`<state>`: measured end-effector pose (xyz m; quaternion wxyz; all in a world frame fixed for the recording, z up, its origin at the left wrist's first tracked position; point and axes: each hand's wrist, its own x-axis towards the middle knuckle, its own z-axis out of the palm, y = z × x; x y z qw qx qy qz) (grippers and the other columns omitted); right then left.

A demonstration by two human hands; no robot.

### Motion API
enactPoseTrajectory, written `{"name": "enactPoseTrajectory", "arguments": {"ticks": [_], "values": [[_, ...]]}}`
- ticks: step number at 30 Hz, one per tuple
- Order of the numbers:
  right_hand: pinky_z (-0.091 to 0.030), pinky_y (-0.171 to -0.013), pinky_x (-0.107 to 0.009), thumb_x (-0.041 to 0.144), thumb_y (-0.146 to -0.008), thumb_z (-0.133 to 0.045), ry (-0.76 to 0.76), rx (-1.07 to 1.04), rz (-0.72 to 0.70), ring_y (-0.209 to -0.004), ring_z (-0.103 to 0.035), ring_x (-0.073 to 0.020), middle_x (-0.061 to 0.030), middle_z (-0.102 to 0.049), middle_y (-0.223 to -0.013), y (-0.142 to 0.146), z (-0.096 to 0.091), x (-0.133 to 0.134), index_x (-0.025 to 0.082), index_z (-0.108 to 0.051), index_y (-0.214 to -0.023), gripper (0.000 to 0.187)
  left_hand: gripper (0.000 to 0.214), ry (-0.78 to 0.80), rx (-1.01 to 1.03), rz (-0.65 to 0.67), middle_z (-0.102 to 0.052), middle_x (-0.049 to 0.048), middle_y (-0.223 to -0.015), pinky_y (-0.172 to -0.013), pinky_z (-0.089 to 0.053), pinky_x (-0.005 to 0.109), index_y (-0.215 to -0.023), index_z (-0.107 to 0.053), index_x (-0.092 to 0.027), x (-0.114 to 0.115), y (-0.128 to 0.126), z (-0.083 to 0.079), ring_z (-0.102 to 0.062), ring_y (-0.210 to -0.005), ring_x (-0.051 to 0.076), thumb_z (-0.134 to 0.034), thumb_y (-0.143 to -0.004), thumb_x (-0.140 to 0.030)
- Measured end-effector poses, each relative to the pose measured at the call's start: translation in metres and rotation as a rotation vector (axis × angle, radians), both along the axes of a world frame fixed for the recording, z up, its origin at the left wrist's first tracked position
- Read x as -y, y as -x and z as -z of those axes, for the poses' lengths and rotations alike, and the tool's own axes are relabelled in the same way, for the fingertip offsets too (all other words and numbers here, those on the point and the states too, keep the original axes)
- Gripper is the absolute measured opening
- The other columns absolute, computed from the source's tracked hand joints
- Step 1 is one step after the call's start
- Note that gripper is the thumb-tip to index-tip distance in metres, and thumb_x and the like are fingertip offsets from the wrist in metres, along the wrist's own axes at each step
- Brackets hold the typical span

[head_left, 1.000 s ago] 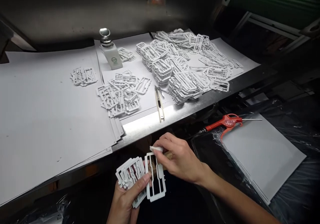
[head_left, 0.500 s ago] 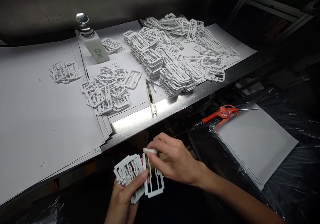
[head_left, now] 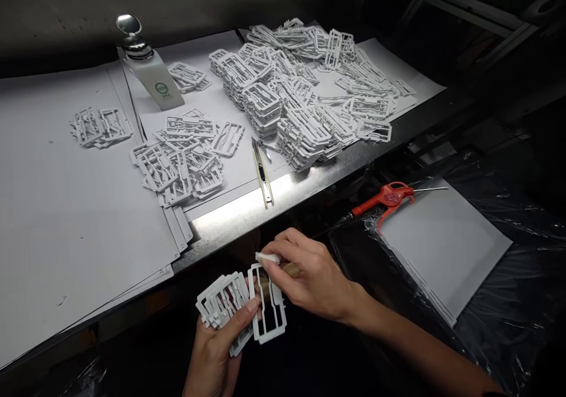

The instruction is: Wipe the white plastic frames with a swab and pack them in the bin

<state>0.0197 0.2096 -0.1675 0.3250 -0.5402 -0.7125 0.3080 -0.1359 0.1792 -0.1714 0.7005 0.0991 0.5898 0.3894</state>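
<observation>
Wad of white, soft-looking stuff just came up a touch: half a second ago it covered the top edge of the thin white plastic rectangular frame with cut-out slots, and now it sits just above that edge, so the edge shows again. Can't really tell if they still touch at the right end, fingers block it. The bare right hand has its grip pinched on the wad, thumb and fingertips together.

Meanwhile the bare left hand hasn't let go of anything. Its grip is clamped on a fanned stack of similar white plastic frames, with the single frame sticking out beside the stack near the thumb tip. All of that is held low, in front of the shiny metal surface.

My read: just a small shift within work on that one frame, not a switch to another. The big heap of white slotted frames and the slim cream-and-black utility knife look untouched.
</observation>
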Motion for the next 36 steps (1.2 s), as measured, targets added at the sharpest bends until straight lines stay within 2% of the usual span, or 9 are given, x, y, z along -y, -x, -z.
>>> {"name": "enactPoseTrajectory", "arguments": {"ticks": [4, 9, 14, 18, 22, 28, 32, 36], "values": [[-0.048, -0.069, -0.025, 0.018, -0.087, -0.049, -0.028, 0.043, -0.101, -0.076, -0.055, -0.0143, -0.0067, -0.058, -0.086, 0.002, 0.005, 0.0, 0.013, -0.063, -0.097, 0.018, 0.037, -0.069, -0.037, 0.019, -0.069, 0.0063, -0.088, -0.074, -0.052, 0.026, -0.093, -0.069, -0.015, 0.0, 0.002, 0.002, -0.064, -0.087, 0.024, -0.08, -0.058, -0.02], [-0.047, -0.069, -0.025, 0.018, -0.087, -0.049, 0.028, 0.084, 0.015, -0.075, -0.055, -0.0138, -0.0059, -0.057, -0.087, -0.003, 0.004, -0.005, 0.015, -0.063, -0.095, 0.017, 0.033, -0.13, -0.082, 0.071, -0.069, 0.008, -0.088, -0.079, -0.051, 0.032, -0.091, -0.069, -0.014, 0.001, 0.006, 0.006, -0.064, -0.086, 0.026, -0.078, -0.061, -0.024], [-0.047, -0.071, -0.024, 0.02, -0.087, -0.05, 0.012, -0.012, -0.088, -0.076, -0.056, -0.0135, -0.0062, -0.058, -0.087, 0.007, 0.002, -0.001, 0.013, -0.063, -0.098, 0.018, 0.031, -0.213, -0.23, 0.087, -0.069, 0.0085, -0.086, -0.077, -0.05, 0.03, -0.088, -0.07, -0.014, 0.003, 0.007, 0.008, -0.064, -0.083, 0.026, -0.08, -0.059, -0.024], [-0.047, -0.07, -0.025, 0.019, -0.087, -0.05, 0.056, 0.043, 0.002, -0.076, -0.055, -0.0138, -0.0052, -0.058, -0.087, 0.002, 0.009, -0.004, 0.016, -0.063, -0.093, 0.015, 0.034, -0.237, -0.29, 0.073, -0.069, 0.0097, -0.084, -0.078, -0.051, 0.032, -0.087, -0.071, -0.014, 0.002, 0.007, 0.007, -0.064, -0.084, 0.028, -0.081, -0.057, -0.026], [-0.047, -0.069, -0.025, 0.02, -0.087, -0.051, 0.086, 0.014, 0.064, -0.074, -0.056, -0.0128, -0.0038, -0.058, -0.085, -0.003, 0.009, -0.008, 0.018, -0.063, -0.092, 0.013, 0.036, -0.194, -0.201, 0.064, -0.069, 0.0106, -0.089, -0.081, -0.05, 0.035, -0.091, -0.07, -0.014, -0.001, 0.007, 0.007, -0.063, -0.088, 0.029, -0.08, -0.059, -0.027], [-0.048, -0.068, -0.024, 0.019, -0.085, -0.053, 0.089, -0.04, -0.012, -0.075, -0.057, -0.0129, -0.0048, -0.059, -0.087, 0.003, 0.012, -0.005, 0.016, -0.064, -0.094, 0.014, 0.037, -0.085, -0.034, -0.03, -0.069, 0.0066, -0.091, -0.077, -0.052, 0.028, -0.094, -0.068, -0.016, -0.006, 0.01, 0.007, -0.064, -0.09, 0.025, -0.08, -0.059, -0.019], [-0.047, -0.062, -0.023, 0.018, -0.083, -0.055, 0.175, -0.049, 0.076, -0.068, -0.055, -0.011, -0.0022, -0.06, -0.081, -0.006, 0.016, -0.005, 0.018, -0.064, -0.085, 0.009, 0.044, 0.044, 0.032, -0.095, -0.069, 0.0047, -0.093, -0.079, -0.053, 0.028, -0.102, -0.067, -0.019, -0.01, 0.015, 0.01, -0.064, -0.092, 0.024, -0.079, -0.06, -0.013], [-0.046, -0.064, -0.022, 0.02, -0.085, -0.054, 0.136, -0.084, 0.113, -0.069, -0.055, -0.0106, -0.0021, -0.06, -0.082, -0.007, 0.011, -0.006, 0.018, -0.064, -0.087, 0.01, 0.038, 0.013, 0.013, -0.071, -0.069, 0.0045, -0.093, -0.078, -0.053, 0.025, -0.099, -0.067, -0.018, -0.013, 0.014, 0.011, -0.063, -0.092, 0.022, -0.077, -0.063, -0.011]]}}
